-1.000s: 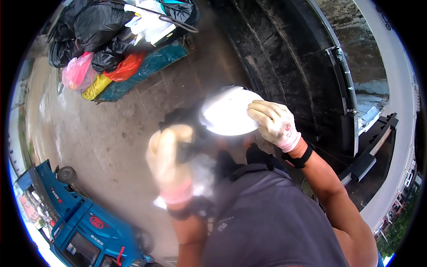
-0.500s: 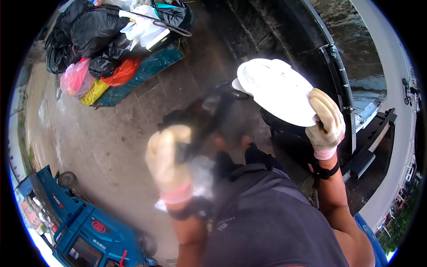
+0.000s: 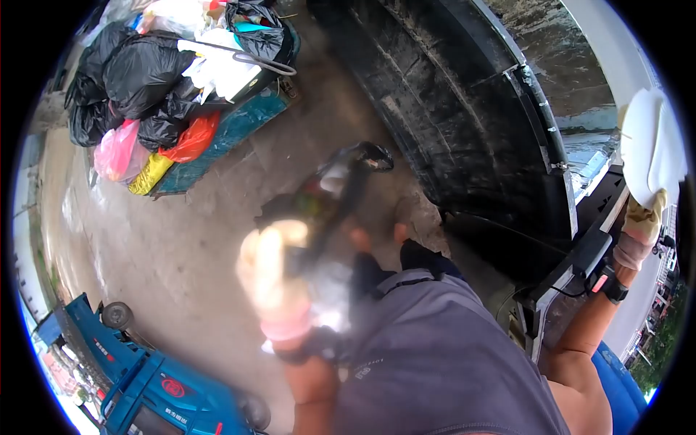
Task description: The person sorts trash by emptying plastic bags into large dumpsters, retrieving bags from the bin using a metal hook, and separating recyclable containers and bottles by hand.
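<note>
Out at the far right, my right hand (image 3: 641, 228), in a pale glove, grips the lower edge of a flat, rounded white plate-like stack (image 3: 650, 148). Its layers show along one side; whether they are plates or lids, I cannot tell. My left hand (image 3: 272, 272), also gloved, is at the centre left with its fingers closed. A blurred dark object (image 3: 319, 206) reaches from it up to the right, with pale, red and greenish patches. A smeared translucent patch (image 3: 333, 290) shows beside the left wrist.
At upper left, a blue cart (image 3: 250, 127) bears a heap of black bags (image 3: 145, 76), plus pink, red and yellow ones. A large dirty black bin (image 3: 464, 109) lies tilted in front of me. A blue vehicle (image 3: 167, 395) stands at lower left on the concrete ground (image 3: 181, 254).
My right hand has swung outward to the far right with the white stack, which is now steeply upright. My left hand stays in about the same place.
</note>
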The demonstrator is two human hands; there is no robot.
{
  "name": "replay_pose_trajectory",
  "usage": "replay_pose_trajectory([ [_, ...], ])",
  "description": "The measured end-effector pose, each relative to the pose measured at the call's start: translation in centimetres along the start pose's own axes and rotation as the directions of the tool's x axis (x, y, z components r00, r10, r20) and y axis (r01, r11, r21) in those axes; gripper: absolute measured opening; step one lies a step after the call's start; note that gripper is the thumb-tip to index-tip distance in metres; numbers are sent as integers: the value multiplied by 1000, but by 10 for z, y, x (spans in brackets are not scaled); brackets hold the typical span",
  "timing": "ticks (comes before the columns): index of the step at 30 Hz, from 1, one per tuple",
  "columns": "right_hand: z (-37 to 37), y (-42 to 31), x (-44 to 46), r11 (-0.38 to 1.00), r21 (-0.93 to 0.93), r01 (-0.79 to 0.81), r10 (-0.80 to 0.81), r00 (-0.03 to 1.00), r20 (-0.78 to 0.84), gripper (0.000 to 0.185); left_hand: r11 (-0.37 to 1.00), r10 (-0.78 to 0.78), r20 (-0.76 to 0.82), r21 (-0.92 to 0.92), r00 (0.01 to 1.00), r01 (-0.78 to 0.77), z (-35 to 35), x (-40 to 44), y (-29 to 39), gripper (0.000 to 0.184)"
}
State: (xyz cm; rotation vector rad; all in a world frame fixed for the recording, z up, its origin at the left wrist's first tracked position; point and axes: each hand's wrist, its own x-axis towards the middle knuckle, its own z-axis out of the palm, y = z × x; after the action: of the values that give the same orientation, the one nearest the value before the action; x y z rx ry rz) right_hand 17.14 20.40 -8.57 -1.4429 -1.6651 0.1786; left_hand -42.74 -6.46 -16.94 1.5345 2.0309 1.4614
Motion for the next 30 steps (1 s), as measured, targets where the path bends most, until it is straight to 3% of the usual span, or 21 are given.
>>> replay_pose_trajectory([
  [1, -19, 17, 9, 946, 256, -199, 208, 978, -8, 40, 1000, -9, 1, -10, 1000, 9, 1, 0, 1, 41],
  [2, -37, 34, 18, 809, 477, -344, 399, 917, -14, 40, 1000, -19, 2, -20, 1000, 19, 3, 1, 2, 40],
  [5, -67, 79, 12, 475, 703, -529, 668, 737, 104, 42, 997, 62, 22, 39, 998, -63, 7, 1, 2, 33],
  [7, -56, 90, -20, 555, 457, -696, 747, 658, 96, 36, 986, 71, 84, 146, 994, -83, 13, 7, 10, 30],
  [10, -73, 159, -57, 497, 309, -811, 841, 538, 61, 28, 994, -46, 120, -93, 992, 58, 14, -5, -10, 38],
  [12, -62, 158, -59, 409, 378, -830, 876, 473, 92, 25, 999, -32, 118, 12, 992, 30, 16, -7, -11, 40],
  [14, -57, 111, -51, 300, 570, -765, 873, 461, 160, 21, 989, -116, 133, -72, 984, 126, 18, -10, -12, 40],
  [16, -54, 87, -43, 317, 610, -727, 823, 530, 205, 27, 950, -196, 138, -220, 971, 223, 22, -12, -15, 39],
  [18, -39, 77, -43, 324, 620, -714, 792, 564, 236, 26, 951, -192, 155, -216, 969, 223, 29, -12, -19, 38],
  [19, -42, 107, -53, 588, 400, -703, 670, 701, 246, 25, 978, -149, 167, -121, 975, 170, 33, -12, -23, 37],
  [20, -44, 138, -62, 805, 166, -570, 526, 814, 247, 28, 982, -156, 180, -76, 971, 172, 35, -10, -22, 37],
  [21, -46, 135, -70, 897, -58, -439, 437, 860, 263, 29, 985, -162, 192, -31, 968, 171, 37, -9, -21, 37],
  [23, -34, 132, -75, 890, -452, -58, 251, 891, 379, 32, 973, -222, 183, -19, 958, 229, 40, -9, -14, 37],
  [24, -30, 136, -73, 905, -284, -318, 408, 838, 362, 31, 974, -223, 172, -5, 959, 227, 40, -9, -10, 37],
  [26, -23, 148, -67, 655, 136, -743, 688, 662, 298, 29, 993, -114, 192, 45, 975, 108, 40, -3, -5, 36],
  [27, -15, 102, -54, 180, 589, -788, 813, 456, 361, 28, 996, -72, 206, 62, 976, 60, 41, 0, -1, 36],
  [28, -22, 132, -61, 661, 136, -738, 672, 663, 332, 33, 997, -56, 220, 71, 974, 41, 44, 4, 6, 36],
  [29, -22, 153, -71, 833, -309, -460, 552, 730, 403, 35, 997, -23, 223, 82, 975, 5, 46, 5, 7, 36],
  [30, -22, 174, -82, 764, -645, -27, 420, 780, 465, 37, 995, 9, 225, 94, 974, -31, 48, 7, 8, 35],
])
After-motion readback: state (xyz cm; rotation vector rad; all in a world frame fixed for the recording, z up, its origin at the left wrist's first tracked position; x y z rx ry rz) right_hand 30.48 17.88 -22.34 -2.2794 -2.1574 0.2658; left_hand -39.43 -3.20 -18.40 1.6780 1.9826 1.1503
